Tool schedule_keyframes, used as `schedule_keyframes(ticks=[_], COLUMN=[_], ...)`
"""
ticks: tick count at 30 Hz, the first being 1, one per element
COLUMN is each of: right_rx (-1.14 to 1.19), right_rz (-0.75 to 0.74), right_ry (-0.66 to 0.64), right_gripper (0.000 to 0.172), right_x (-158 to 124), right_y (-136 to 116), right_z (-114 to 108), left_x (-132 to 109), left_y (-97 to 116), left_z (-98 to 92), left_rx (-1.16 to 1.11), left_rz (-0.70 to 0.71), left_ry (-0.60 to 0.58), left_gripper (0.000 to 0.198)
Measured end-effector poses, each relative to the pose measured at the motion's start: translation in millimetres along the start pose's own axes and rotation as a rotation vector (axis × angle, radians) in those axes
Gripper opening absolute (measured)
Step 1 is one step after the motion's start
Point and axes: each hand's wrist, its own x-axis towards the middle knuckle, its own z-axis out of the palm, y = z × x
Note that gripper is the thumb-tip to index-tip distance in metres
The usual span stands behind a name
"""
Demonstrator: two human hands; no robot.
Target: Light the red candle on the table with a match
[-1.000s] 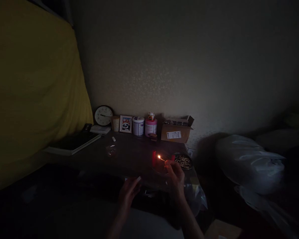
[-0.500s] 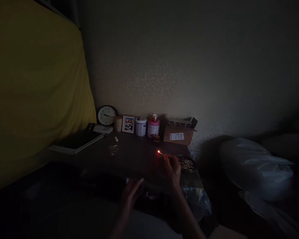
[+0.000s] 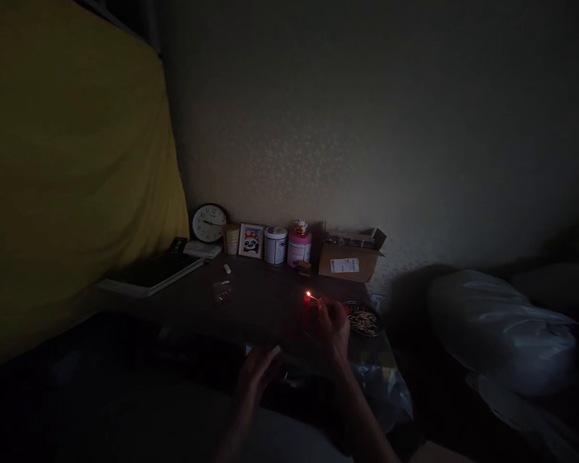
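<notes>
My right hand (image 3: 335,325) pinches a lit match (image 3: 314,298), its small flame pointing left above the dark table. Just under the flame is a red, candle-like shape (image 3: 307,301); the gloom hides whether the two touch. Close to the right of that hand lies a round dish (image 3: 380,326) with a heap of matchsticks (image 3: 361,319). Low at the table's front edge, my left hand (image 3: 258,368) is curled, and a pale, flat edge (image 3: 273,352) shows at its fingertips, too dark to name.
Along the wall stand a clock (image 3: 209,223), a cup (image 3: 231,240), a panda picture (image 3: 251,242), a white tin (image 3: 275,245), a pink tin (image 3: 300,249) and a cardboard box (image 3: 350,260). A large book (image 3: 149,276) lies left; a plastic bag (image 3: 496,328) is at right.
The match flame looks a little brighter, and the red shape beneath it shows more clearly. Both hands stay almost in place while the view shifts slightly.
</notes>
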Motion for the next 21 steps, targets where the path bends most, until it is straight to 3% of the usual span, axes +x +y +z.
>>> schedule_keyframes(ticks=[21], right_rx=[-0.035], right_rz=[-0.019], right_ry=[0.000], right_gripper=[0.027], right_x=[1.5], right_y=[6.0], right_z=[2.5], left_x=[-6.4], left_y=[4.9], left_z=[2.7], left_rx=[-0.015], left_rz=[0.011], left_ry=[0.004], left_gripper=[0.032])
